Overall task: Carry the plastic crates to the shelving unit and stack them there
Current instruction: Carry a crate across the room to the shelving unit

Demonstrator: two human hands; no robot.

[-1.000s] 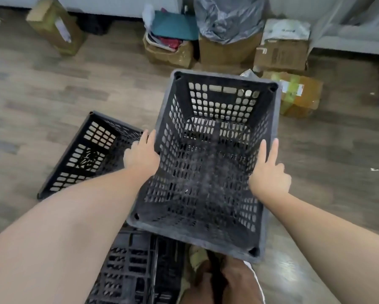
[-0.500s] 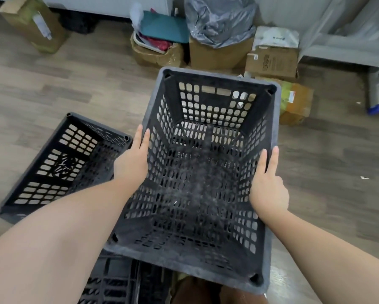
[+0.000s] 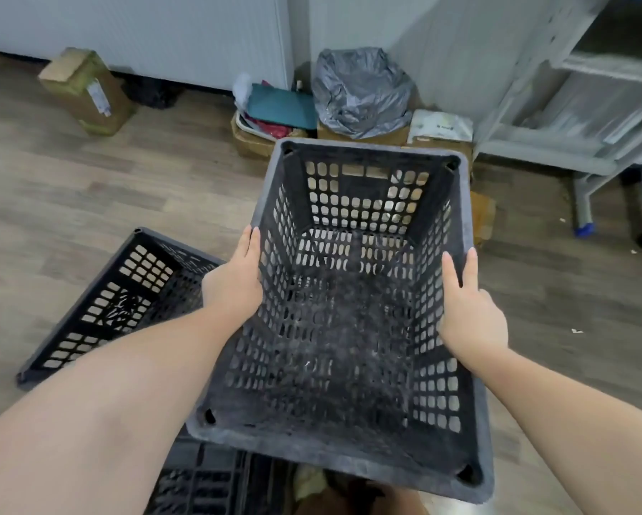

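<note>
Carry step in hand: left hand and right hand clamp the black perforated plastic crate by its side walls. Next move calls for turning right toward the grey metal shelving unit.

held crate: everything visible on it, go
The held crate is black, dusty-looking plastic, rectangular, with lattice-perforated walls and floor, a thick rim and socket holes in its corners. It is empty, open side up, tilted slightly, lifted above the floor. The left hand presses its left wall and the right hand its right wall; nothing else visibly touches it.
</note>
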